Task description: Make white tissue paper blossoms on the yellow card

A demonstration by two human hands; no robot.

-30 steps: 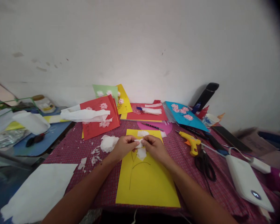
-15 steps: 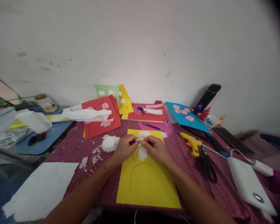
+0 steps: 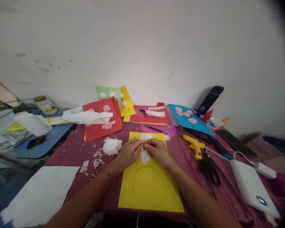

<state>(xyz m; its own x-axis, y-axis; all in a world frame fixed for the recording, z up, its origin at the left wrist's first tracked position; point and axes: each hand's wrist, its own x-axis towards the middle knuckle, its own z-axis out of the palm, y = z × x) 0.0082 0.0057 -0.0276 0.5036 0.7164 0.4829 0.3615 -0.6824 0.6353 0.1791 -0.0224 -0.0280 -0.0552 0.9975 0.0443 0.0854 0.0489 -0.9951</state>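
Over the upper part of a yellow paper sheet, my left hand and my right hand meet fingertip to fingertip. Both are closed in a pinch on a small bit of white tissue paper, mostly hidden by the fingers. Just below them a white tissue piece lies on the sheet, and another tissue piece is above them. Thin curved dark lines are drawn on the yellow sheet. Left of my left hand sits a stack of cut white tissue.
Torn tissue scraps and a large white sheet lie left. On the right are a yellow glue gun, black scissors and a white power bank. Behind are red cards, a blue card and a pen.
My fingertips have drawn closer together, and the white tissue strip that showed between them is now mostly covered. The view has shifted very slightly.
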